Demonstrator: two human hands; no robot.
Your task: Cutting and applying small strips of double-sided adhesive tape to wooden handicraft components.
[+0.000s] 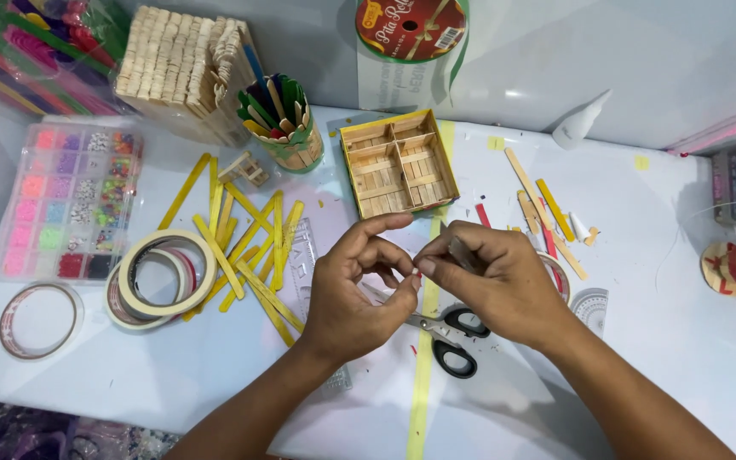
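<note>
Two hands pinch a small piece together above black-handled scissors on a white worktop.

The left hand (355,285) and right hand (491,281) meet fingertip to fingertip, fingers clenched on a tiny piece too small to identify. A thin stick (456,251) lies along the right fingers, pointing up-left. The scissors (449,334) lie just beneath; yellow craft sticks (249,247) and tape rolls (159,277) sit to their left, a compartmented stick box (399,162) behind.
</note>
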